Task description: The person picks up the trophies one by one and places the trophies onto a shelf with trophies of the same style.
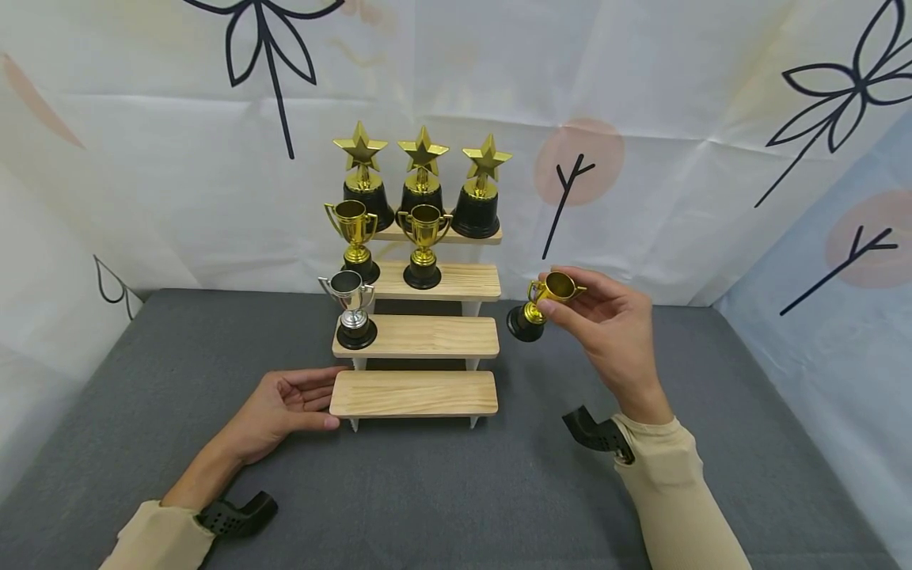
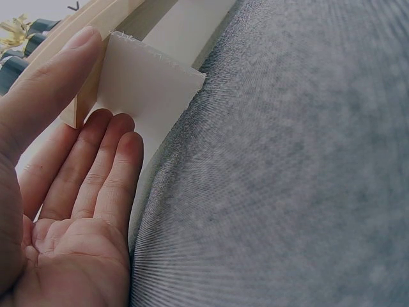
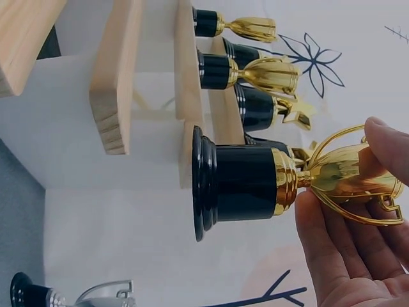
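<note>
My right hand (image 1: pixel 606 332) holds a gold trophy cup (image 3: pixel 246 182) by its cup, between thumb and fingers. The trophy's black base is slightly tilted in the head view, off the right side of a tiered wooden stand (image 1: pixel 413 393). My left hand (image 1: pixel 285 408) touches the left end of the lowest step with nearly straight fingers (image 2: pixel 89 173). On the stand, a silver trophy cup (image 1: pixel 351 305) is at the left of the second step. Two gold trophy cups (image 1: pixel 423 237) occupy the third step, at its left and middle. Three gold star trophies (image 1: pixel 423 170) line the top.
Another silver trophy (image 3: pixel 48 294) shows at the lower left of the right wrist view; the head view does not show it. Grey cloth (image 1: pixel 427 499) covers the table. Behind the stand hangs a white patterned cloth (image 1: pixel 178 198). White supports (image 2: pixel 147 83) carry the steps.
</note>
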Demonstrator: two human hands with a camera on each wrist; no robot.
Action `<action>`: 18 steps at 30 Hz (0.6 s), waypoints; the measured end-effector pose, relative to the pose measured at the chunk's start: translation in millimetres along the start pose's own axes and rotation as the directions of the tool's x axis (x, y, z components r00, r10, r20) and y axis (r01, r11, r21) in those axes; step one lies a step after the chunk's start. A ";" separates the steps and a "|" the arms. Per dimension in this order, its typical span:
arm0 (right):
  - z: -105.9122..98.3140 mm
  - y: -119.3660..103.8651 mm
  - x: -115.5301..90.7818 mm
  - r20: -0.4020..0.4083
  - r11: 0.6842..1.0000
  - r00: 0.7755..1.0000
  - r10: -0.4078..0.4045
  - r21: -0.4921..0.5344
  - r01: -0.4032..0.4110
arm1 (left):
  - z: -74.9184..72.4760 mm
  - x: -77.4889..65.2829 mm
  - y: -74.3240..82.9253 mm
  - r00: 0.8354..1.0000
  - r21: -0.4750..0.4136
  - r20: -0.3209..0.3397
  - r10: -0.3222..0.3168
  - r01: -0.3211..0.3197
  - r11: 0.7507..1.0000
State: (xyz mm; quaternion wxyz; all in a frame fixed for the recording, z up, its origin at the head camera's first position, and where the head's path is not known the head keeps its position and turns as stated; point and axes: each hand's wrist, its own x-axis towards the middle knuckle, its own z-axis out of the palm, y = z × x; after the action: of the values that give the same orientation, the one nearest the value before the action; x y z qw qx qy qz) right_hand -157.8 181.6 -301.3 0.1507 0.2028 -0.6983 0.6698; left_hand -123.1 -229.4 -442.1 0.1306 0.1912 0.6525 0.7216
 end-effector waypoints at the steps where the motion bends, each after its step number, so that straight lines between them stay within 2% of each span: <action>1: 0.4 -0.6 -0.2 0.002 1.000 1.000 -0.004 0.002 0.004 | 0.0 0.0 0.0 1.000 -0.001 0.001 0.001 -0.001 1.000; 18: 5.9 -9.6 -3.3 0.041 0.995 0.995 -0.095 0.036 0.094 | 0.4 0.1 0.8 1.000 0.004 -0.005 -0.004 0.004 1.000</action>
State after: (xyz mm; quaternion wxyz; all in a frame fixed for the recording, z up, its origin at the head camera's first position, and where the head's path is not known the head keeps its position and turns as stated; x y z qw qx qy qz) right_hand -149.9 175.8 -294.8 0.1639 0.2525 -0.6794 0.6692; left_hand -122.9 -229.0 -441.3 0.1301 0.1882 0.6546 0.7205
